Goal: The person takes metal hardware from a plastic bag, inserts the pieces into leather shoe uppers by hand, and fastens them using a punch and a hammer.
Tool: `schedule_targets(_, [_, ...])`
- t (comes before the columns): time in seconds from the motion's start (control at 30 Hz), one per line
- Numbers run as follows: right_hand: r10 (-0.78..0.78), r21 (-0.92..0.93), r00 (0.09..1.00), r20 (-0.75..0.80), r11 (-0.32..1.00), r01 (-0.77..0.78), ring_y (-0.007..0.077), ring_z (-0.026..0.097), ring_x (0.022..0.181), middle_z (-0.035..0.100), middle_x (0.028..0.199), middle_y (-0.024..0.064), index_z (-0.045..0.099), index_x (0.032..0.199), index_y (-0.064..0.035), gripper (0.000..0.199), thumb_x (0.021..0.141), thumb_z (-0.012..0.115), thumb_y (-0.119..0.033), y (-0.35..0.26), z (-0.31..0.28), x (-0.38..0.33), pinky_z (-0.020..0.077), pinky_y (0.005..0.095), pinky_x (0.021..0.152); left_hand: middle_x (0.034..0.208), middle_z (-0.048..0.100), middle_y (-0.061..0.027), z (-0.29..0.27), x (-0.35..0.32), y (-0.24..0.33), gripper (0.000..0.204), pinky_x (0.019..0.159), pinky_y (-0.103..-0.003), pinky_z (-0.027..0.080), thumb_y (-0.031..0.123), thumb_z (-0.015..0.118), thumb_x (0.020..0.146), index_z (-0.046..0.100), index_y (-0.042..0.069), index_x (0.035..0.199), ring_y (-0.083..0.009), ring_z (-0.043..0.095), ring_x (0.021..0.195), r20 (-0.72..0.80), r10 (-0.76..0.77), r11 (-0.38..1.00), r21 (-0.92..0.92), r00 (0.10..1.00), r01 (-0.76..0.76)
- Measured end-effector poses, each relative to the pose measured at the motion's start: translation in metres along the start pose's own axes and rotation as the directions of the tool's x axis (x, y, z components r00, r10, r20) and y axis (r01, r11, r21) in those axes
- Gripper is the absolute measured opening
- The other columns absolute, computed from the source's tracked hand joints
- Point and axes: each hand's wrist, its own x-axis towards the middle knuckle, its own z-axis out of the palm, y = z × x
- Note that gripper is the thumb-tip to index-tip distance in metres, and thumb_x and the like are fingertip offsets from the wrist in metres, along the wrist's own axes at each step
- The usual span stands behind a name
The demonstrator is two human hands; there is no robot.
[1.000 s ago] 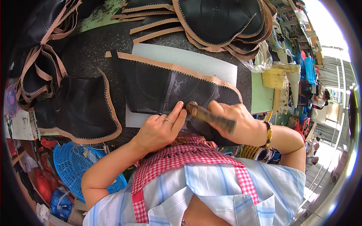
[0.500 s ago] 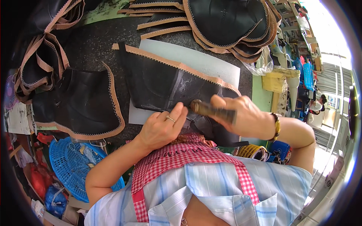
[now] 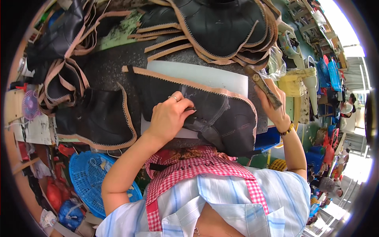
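My left hand [image 3: 169, 116] rests over the black leather piece [image 3: 233, 128], its thumb and fingers pinched together. A small dark bit shows at the fingertips; I cannot tell whether it is a tool or an edge of the leather. The piece has a tan zigzag-stitched border and lies on a pale sheet [image 3: 197, 71]. My right hand [image 3: 272, 100] is closed around a worn brown stick-shaped tool [image 3: 265, 87], just right of the leather. Whether the tool has a separate head cannot be seen.
Similar black pieces with tan edging are stacked [image 3: 221, 27] at the far side. Another piece [image 3: 96, 114] lies left, below a draped bundle [image 3: 65, 79]. A blue basket [image 3: 87, 177] stands lower left, a yellow block [image 3: 294, 83] at right. People sit in the background.
My right hand has moved right, off the leather, with the tool. My left hand has moved up onto the leather, its fingers now pinched. More of the leather's right part shows.
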Motion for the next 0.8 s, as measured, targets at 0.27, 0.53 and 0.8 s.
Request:
schedule_targets(0.27, [0.125,-0.282,0.986,-0.108,0.947,-0.151,0.0374,0.061,0.086,0.060,0.099,0.0131,0.052,0.111,-0.0094,0.034,0.079,0.064,-0.007,0.106,0.023,-0.067,0.0469,0.0432,0.068,0.101,0.062,-0.0062,-0.011,-0.026,0.032,0.035,0.057,-0.035,0.053,0.031,0.076,0.076,0.065,0.008,0.099,-0.0244,0.067,0.066,0.218,0.296,0.929,0.159,0.930,-0.333])
schedule_targets(0.53, [0.191,0.075,0.948,-0.255,0.981,-0.177,0.0374,0.062,0.080,0.061,0.092,0.0161,0.052,0.103,-0.0052,0.022,0.086,0.064,-0.011,0.064,0.021,-0.024,0.0476,0.0435,0.065,0.111,0.066,-0.0058,0.002,-0.020,0.023,0.039,0.059,-0.030,0.055,0.018,0.076,0.070,0.067,0.007,0.106,-0.0192,0.068,0.066,0.308,0.453,0.789,0.298,0.836,-0.537])
schedule_targets(0.8, [-0.412,-0.233,0.907,0.091,0.876,0.422,0.0330,0.065,0.092,0.056,0.123,0.0158,0.047,0.109,0.0012,0.027,0.084,0.054,-0.003,0.021,0.012,0.097,0.0534,0.0418,0.070,0.088,0.068,-0.0068,-0.126,-0.011,0.130,0.022,0.059,-0.033,0.053,0.007,0.060,0.077,0.068,0.009,0.097,-0.0220,0.067,0.068,0.060,0.283,0.661,0.711,0.957,-0.240])
